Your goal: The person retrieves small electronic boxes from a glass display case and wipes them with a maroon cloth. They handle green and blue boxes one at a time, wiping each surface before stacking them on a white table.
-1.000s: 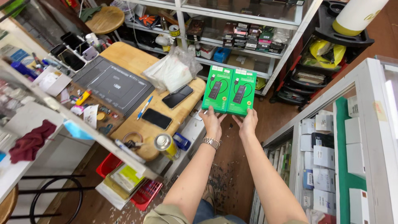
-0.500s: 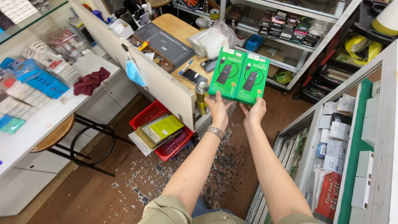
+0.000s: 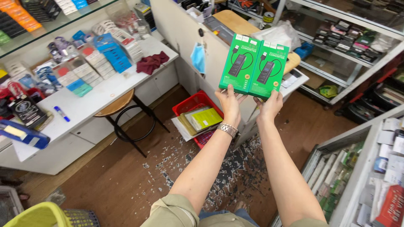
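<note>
Both arms are stretched out in front of me, each holding up a flat green box by its lower edge. My left hand (image 3: 230, 103), with a metal bracelet at the wrist, grips the left green box (image 3: 240, 63). My right hand (image 3: 269, 106) grips the right green box (image 3: 269, 69). The two boxes are alike, each showing a dark cable adapter, and they touch side by side with their fronts toward me.
A white counter (image 3: 97, 98) at left carries several small packages, a dark red cloth (image 3: 151, 62) and a blue marker. A round stool (image 3: 120, 108) stands under it. A red basket (image 3: 191, 105) with packets sits on the worn wooden floor. Glass shelves (image 3: 378, 159) stand at right; a yellow bin (image 3: 38, 215) sits at lower left.
My view has swung left and down: the white counter and stool now fill the left side. Both hands still hold the two green boxes together, now higher and nearer the middle.
</note>
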